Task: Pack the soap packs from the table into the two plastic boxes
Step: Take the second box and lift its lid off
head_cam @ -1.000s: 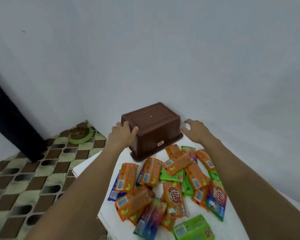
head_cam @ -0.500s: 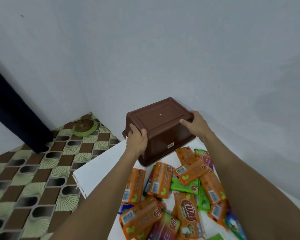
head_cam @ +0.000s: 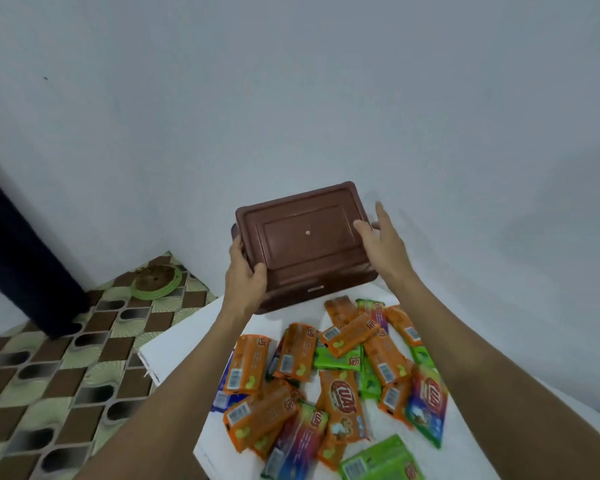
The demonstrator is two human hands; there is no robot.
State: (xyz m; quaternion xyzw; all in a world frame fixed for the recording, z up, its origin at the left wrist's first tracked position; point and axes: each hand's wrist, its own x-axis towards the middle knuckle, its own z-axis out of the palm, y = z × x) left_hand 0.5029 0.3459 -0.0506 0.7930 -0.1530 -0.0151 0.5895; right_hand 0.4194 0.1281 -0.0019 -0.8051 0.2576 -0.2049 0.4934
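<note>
A brown plastic box (head_cam: 302, 237) is upside down and tilted, its bottom facing me, lifted above the far end of the white table (head_cam: 174, 348). My left hand (head_cam: 245, 275) grips its left edge, thumb on the bottom. My right hand (head_cam: 381, 237) holds the right edge with the thumb on the bottom and fingers stretched behind. Several soap packs (head_cam: 326, 379), mostly orange with some green and multicoloured ones, lie in a loose heap on the table below my arms. Only one box shape shows; whether a second is nested in it I cannot tell.
A pale wall stands right behind the table. To the left is a patterned brown and green tiled floor with a green-rimmed floor drain (head_cam: 156, 280) and a dark curtain or post (head_cam: 21, 258). The table's left edge runs diagonally.
Both hands went from touching the box on the table to gripping it. The box has risen off the table and tipped so its bottom faces me.
</note>
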